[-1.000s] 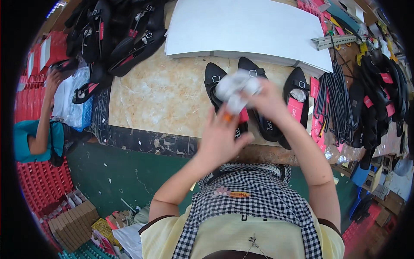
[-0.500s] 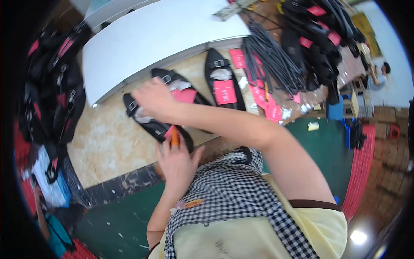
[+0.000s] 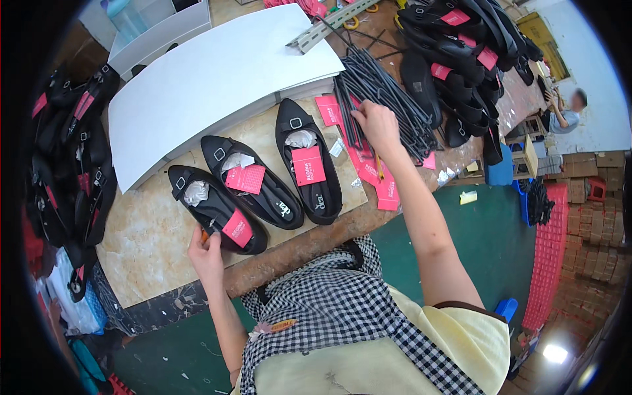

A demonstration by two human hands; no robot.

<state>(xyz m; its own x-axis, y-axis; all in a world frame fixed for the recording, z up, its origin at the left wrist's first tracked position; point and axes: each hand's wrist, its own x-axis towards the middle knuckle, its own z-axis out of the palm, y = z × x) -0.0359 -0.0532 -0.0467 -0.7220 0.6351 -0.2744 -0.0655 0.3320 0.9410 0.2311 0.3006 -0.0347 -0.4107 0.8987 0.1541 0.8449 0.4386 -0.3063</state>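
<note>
Left hand is at the rear left edge of the left black shoe, thumb and fingers bunched close; can't tell if gripping or just touching, probably steadying. Shoe lies sole down, just ahead and right of that hand, long axis slanting: pointed toe ahead and leftward, heel to the hand's right. White paper wad sits in its front, likely keeping the shape; pink tag lies toward the heel. Farther right of the hand, middle shoe slants similarly, right shoe points straighter ahead; probably lined up so openings are easy to reach. Right hand has curled fingers over the dark rod bundle; can't tell if one is pinched. Rods lie lengthwise, far ends leftward, likely kept near for quick access. White sheet stack ahead of left hand; shoe pile right of right hand.
</note>
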